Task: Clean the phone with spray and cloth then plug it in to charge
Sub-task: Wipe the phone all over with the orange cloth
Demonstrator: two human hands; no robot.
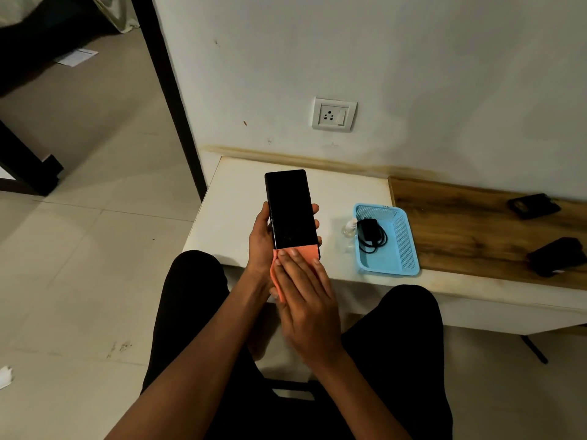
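Note:
A black phone (290,208) is held upright, dark screen toward me, above the front left of the white table (235,192). My left hand (262,239) grips it from behind, fingertips showing on its right edge. My right hand (301,293) lies flat with straight fingers on an orange cloth (305,250), pressing it against the bottom of the screen. A small clear spray bottle (349,230) stands beside a blue basket (403,246). Inside the basket lies a black charger with coiled cable (370,235). A white wall socket (333,114) sits above the table.
Two dark objects (533,205) (556,255) lie on the wooden table section (460,223) at right. My knees in black trousers are just before the table edge. Tiled floor and a dark door frame (171,90) are to the left.

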